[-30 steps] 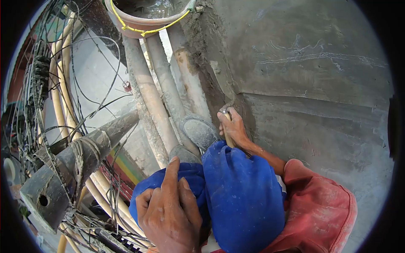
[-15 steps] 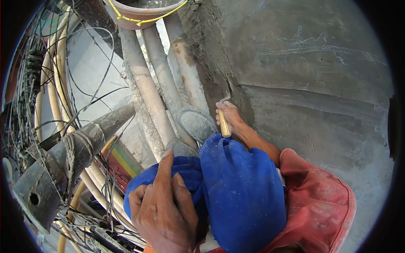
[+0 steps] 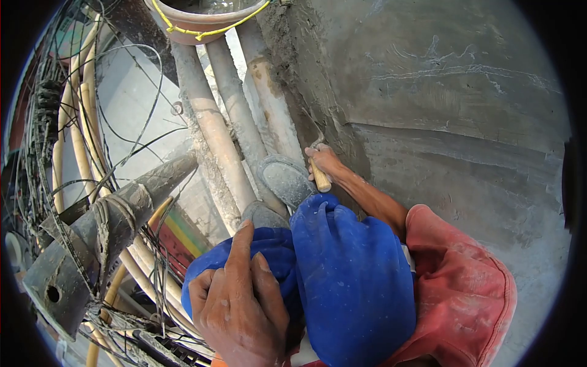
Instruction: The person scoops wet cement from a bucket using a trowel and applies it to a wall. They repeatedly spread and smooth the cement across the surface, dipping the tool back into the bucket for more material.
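Note:
My right hand (image 3: 326, 160) is closed around the wooden handle of a trowel (image 3: 320, 178), whose bent metal neck reaches toward the wet grey mortar (image 3: 324, 116) along the wall's edge. The blade is hard to make out against the mortar. My left hand (image 3: 241, 296) lies over my blue-trousered knee, its index finger stretched out, thumb apart and other fingers curled. Nothing shows in it. My right arm passes beside my other knee (image 3: 354, 275).
Smooth grey plastered wall (image 3: 452, 98) fills the right side. Crusted poles (image 3: 214, 131) run beneath my shoes (image 3: 286, 180). A bucket (image 3: 205, 27) with a yellow handle sits at the top. Tangled cables (image 3: 49, 122) and a thick dark pipe (image 3: 104, 226) are at the left.
My right hand has shifted slightly left with the trowel, and the handle's angle has turned a little. My left hand has hardly moved.

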The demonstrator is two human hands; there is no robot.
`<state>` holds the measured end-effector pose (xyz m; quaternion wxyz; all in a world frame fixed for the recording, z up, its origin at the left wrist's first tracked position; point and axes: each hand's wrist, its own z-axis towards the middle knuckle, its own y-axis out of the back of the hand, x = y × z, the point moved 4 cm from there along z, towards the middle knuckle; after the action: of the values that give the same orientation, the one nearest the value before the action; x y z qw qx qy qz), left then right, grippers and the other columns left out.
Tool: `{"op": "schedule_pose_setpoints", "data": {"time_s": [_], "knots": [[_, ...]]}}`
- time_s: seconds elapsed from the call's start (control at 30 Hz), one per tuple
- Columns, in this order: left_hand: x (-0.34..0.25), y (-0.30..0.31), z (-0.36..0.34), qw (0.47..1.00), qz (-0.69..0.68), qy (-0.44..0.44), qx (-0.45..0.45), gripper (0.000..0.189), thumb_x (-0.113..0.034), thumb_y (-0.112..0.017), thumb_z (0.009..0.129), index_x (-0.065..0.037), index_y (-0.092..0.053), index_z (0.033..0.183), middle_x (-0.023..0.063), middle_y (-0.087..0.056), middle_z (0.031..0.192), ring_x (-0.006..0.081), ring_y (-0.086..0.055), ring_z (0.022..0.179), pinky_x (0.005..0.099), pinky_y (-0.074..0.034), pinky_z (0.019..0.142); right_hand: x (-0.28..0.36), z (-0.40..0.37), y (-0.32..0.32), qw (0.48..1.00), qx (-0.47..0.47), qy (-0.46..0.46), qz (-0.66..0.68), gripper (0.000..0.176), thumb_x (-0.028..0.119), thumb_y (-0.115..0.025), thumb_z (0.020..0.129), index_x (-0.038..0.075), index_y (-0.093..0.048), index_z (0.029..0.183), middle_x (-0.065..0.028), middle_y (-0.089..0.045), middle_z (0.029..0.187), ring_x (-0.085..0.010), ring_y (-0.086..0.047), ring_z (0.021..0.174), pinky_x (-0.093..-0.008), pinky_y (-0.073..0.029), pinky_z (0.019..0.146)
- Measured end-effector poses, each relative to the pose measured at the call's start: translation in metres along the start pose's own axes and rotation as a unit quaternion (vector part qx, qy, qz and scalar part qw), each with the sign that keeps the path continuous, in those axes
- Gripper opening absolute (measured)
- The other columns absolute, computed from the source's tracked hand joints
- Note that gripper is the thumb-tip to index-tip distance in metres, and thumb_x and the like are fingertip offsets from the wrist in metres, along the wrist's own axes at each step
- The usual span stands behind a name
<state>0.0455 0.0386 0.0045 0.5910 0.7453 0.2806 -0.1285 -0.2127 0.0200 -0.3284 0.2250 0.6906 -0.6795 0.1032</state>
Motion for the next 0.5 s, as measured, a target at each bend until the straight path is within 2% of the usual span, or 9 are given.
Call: {"op": "schedule_pose_setpoints", "data": {"time_s": [0.07,0.13,0.2,0.23,0.3,0.4,0.43,0.5], "knots": [[0.002,-0.001,-0.001,1.000,0.002,-0.010,-0.004,0.029,-0.010,-0.049,0.089,-0.005,-0.061,0.115,0.0030,-0.051,0.053,0.0174,-0.048,0.052,0.0316,-0.037,0.068,0.007,0.009,-0.003,0.998,-0.047,0.036,0.001,0.026,0.023,-0.056,0.091,0.003,-0.040,0.095,-0.0064,-0.046,0.074,-0.0149,-0.050,0.051,-0.0327,-0.049,0.035],[0.001,-0.001,-0.002,1.000,0.001,-0.018,-0.006,0.029,-0.010,-0.049,0.089,-0.004,-0.061,0.115,0.0028,-0.051,0.053,0.0171,-0.048,0.052,0.0314,-0.036,0.068,0.012,0.010,-0.005,0.998,-0.054,0.035,-0.029,0.024,0.022,-0.055,0.091,0.003,-0.041,0.095,-0.0065,-0.046,0.075,-0.0149,-0.050,0.050,-0.0316,-0.048,0.035],[0.001,0.000,-0.001,1.000,0.002,-0.009,0.001,0.029,-0.009,-0.049,0.089,-0.004,-0.061,0.115,0.0022,-0.051,0.053,0.0163,-0.049,0.052,0.0311,-0.036,0.068,0.019,0.006,-0.008,0.997,-0.048,0.031,0.058,0.023,0.023,-0.055,0.092,0.004,-0.041,0.094,-0.0061,-0.046,0.075,-0.0144,-0.050,0.051,-0.0299,-0.046,0.036],[0.001,0.000,-0.002,1.000,0.002,-0.007,0.001,0.029,-0.009,-0.049,0.089,-0.004,-0.061,0.115,0.0022,-0.051,0.053,0.0163,-0.049,0.052,0.0311,-0.036,0.068,0.022,0.000,-0.008,0.997,-0.046,0.030,0.057,0.023,0.023,-0.055,0.092,0.004,-0.041,0.094,-0.0061,-0.046,0.075,-0.0144,-0.050,0.051,-0.0299,-0.046,0.036],[0.003,0.000,-0.002,1.000,-0.003,-0.016,0.001,0.029,-0.009,-0.049,0.089,-0.003,-0.061,0.115,0.0021,-0.051,0.053,0.0161,-0.049,0.052,0.0313,-0.037,0.068,0.031,-0.016,-0.006,0.991,-0.048,0.101,0.072,0.025,0.023,-0.055,0.091,0.004,-0.040,0.097,-0.0063,-0.048,0.072,-0.0144,-0.051,0.046,-0.0302,-0.046,0.034],[0.003,0.000,-0.003,1.000,-0.006,-0.027,-0.010,0.029,-0.009,-0.049,0.089,-0.003,-0.061,0.115,0.0025,-0.051,0.054,0.0164,-0.049,0.052,0.0316,-0.037,0.069,0.039,-0.045,-0.006,0.986,-0.059,0.140,0.063,0.025,0.025,-0.055,0.092,0.005,-0.040,0.094,-0.0059,-0.047,0.072,-0.0137,-0.050,0.045,-0.0293,-0.045,0.033],[0.002,0.000,-0.003,0.999,-0.008,-0.029,-0.012,0.029,-0.009,-0.049,0.089,-0.003,-0.061,0.115,0.0025,-0.051,0.054,0.0164,-0.049,0.052,0.0316,-0.037,0.069,0.037,-0.052,-0.004,0.985,-0.060,0.161,0.029,0.027,0.030,-0.055,0.093,0.008,-0.041,0.092,-0.0045,-0.047,0.075,-0.0114,-0.051,0.052,-0.0280,-0.045,0.037],[0.000,0.001,-0.003,1.000,-0.005,-0.008,-0.004,0.029,-0.009,-0.049,0.089,-0.003,-0.061,0.115,0.0029,-0.051,0.054,0.0168,-0.049,0.053,0.0317,-0.037,0.070,0.034,-0.063,-0.006,0.983,-0.058,0.172,0.014,0.026,0.029,-0.054,0.093,0.006,-0.040,0.091,-0.0050,-0.048,0.072,-0.0126,-0.051,0.048,-0.0282,-0.045,0.035]]}}
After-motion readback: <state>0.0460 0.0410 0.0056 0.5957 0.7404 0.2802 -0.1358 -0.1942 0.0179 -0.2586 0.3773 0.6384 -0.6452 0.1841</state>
